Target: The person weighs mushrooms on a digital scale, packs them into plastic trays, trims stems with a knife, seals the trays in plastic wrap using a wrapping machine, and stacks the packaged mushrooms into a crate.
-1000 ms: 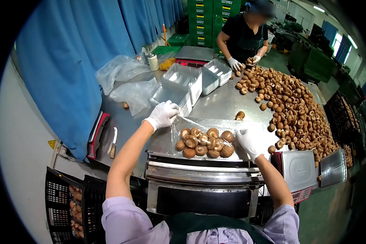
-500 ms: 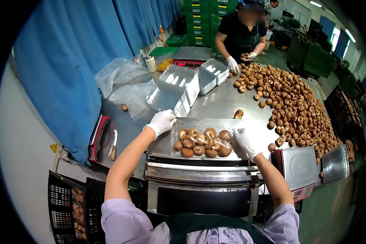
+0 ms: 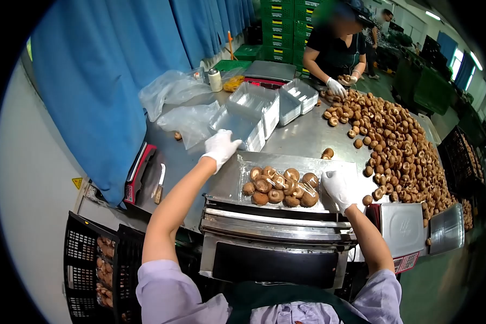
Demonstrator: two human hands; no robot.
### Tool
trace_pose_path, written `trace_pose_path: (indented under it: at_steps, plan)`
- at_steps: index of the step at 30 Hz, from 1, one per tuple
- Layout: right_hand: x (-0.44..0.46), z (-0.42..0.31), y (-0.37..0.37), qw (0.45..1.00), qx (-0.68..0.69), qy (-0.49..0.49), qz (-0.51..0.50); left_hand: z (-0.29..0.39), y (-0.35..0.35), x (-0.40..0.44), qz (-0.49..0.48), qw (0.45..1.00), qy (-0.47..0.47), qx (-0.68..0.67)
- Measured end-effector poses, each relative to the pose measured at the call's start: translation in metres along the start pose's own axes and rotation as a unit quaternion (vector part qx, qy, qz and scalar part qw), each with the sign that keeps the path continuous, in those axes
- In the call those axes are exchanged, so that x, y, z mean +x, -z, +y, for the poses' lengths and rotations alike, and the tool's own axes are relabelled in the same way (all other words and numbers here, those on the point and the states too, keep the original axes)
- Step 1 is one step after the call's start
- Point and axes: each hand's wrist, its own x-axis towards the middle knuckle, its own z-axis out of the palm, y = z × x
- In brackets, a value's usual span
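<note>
A clear-wrapped tray of brown mushrooms (image 3: 284, 186) lies on the metal top of the wrapping machine (image 3: 278, 220). My left hand (image 3: 221, 148), in a white glove, is off the tray's upper left, beside the stacked clear plastic trays (image 3: 243, 123); its thumb and fingers are apart and nothing shows in it. My right hand (image 3: 337, 188), also gloved, is at the tray's right end, fingers curled down against the film. What its fingertips hold is too small to make out.
Loose mushrooms (image 3: 397, 146) are heaped on the right. A knife (image 3: 160, 183) and a red scale (image 3: 140, 174) lie left; another scale (image 3: 402, 229) stands right. Across the table, a co-worker (image 3: 337, 54) handles mushrooms. Black crates (image 3: 81, 270) stand lower left.
The whole view has shifted, moving the scene rightward. My left hand has come away from the film at the tray's left corner and opened out. My right hand stays by the tray's right end.
</note>
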Motion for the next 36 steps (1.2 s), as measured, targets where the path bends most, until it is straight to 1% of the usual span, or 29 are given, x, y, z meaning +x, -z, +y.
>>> trace_pose_path:
  at_steps: [1, 3, 5, 6, 8, 9, 13, 14, 15, 18, 20, 21, 23, 26, 27, 29, 30, 32, 33, 34, 35, 36]
  plan:
    - [-0.003, -0.005, 0.005, 1.0, 0.008, -0.008, -0.01, 0.01, -0.002, 0.004, -0.024, 0.999, 0.019, 0.013]
    - [-0.006, -0.009, 0.007, 1.0, 0.02, -0.016, -0.017, 0.017, -0.029, 0.02, -0.006, 0.997, 0.036, 0.067]
    - [-0.004, -0.006, 0.005, 0.998, 0.035, -0.041, -0.025, 0.014, -0.044, 0.037, -0.013, 0.997, 0.019, 0.074]
    - [-0.002, -0.005, 0.004, 0.998, 0.02, -0.045, -0.028, 0.006, -0.055, 0.049, -0.008, 0.998, 0.007, 0.068]
    - [-0.003, -0.001, 0.002, 0.999, 0.027, -0.028, -0.016, -0.011, -0.068, 0.068, 0.011, 0.997, -0.027, 0.069]
    - [-0.003, 0.002, -0.001, 0.999, 0.038, -0.018, -0.01, -0.013, -0.055, 0.067, 0.007, 0.996, -0.044, 0.075]
    - [-0.009, -0.013, 0.008, 0.999, 0.014, -0.031, -0.017, -0.065, -0.048, 0.093, -0.023, 0.989, -0.104, 0.103]
    - [-0.01, -0.017, 0.012, 0.999, 0.014, -0.041, -0.026, -0.075, -0.045, 0.096, -0.05, 0.988, -0.098, 0.111]
    - [-0.011, -0.021, 0.015, 0.998, 0.014, -0.051, -0.036, -0.089, -0.05, 0.103, -0.042, 0.988, -0.102, 0.108]
    - [-0.013, -0.025, 0.017, 0.997, 0.027, -0.066, -0.038, -0.104, -0.049, 0.113, -0.013, 0.991, -0.103, 0.083]
    - [-0.014, -0.029, 0.019, 0.996, 0.033, -0.07, -0.039, -0.111, -0.057, 0.121, 0.016, 0.993, -0.089, 0.071]
    - [-0.014, -0.029, 0.019, 0.996, 0.038, -0.074, -0.043, -0.115, -0.061, 0.123, 0.014, 0.994, -0.089, 0.067]
    - [-0.013, -0.029, 0.019, 0.996, 0.025, -0.071, -0.041, -0.122, -0.067, 0.129, 0.022, 0.994, -0.107, 0.005]
    - [-0.017, -0.032, 0.021, 0.997, 0.015, -0.067, -0.04, -0.116, -0.059, 0.116, -0.001, 0.992, -0.127, 0.015]
    - [-0.017, -0.035, 0.023, 0.997, 0.016, -0.066, -0.042, -0.113, -0.053, 0.112, 0.001, 0.992, -0.125, 0.015]
    - [-0.017, -0.038, 0.023, 0.998, 0.002, -0.058, -0.04, -0.102, -0.045, 0.104, 0.015, 0.998, -0.064, 0.023]
    - [-0.017, -0.037, 0.025, 0.998, -0.013, -0.054, -0.038, -0.09, -0.038, 0.095, 0.017, 0.998, -0.064, 0.021]
    - [-0.019, -0.038, 0.026, 0.998, -0.011, -0.046, -0.03, -0.063, -0.03, 0.075, 0.151, 0.986, 0.022, 0.061]
    - [-0.019, -0.037, 0.026, 0.999, -0.006, -0.038, -0.025, -0.055, -0.037, 0.071, 0.149, 0.987, 0.02, 0.062]
    - [-0.017, -0.031, 0.023, 0.997, 0.018, -0.056, -0.043, -0.048, -0.045, 0.062, 0.179, 0.981, -0.077, 0.004]
    - [-0.011, -0.02, 0.015, 0.999, 0.008, -0.037, -0.03, -0.043, -0.054, 0.053, 0.205, 0.963, -0.168, -0.057]
    - [-0.005, -0.008, 0.004, 0.999, 0.013, -0.03, -0.014, -0.022, -0.037, 0.024, 0.097, 0.969, -0.189, -0.124]
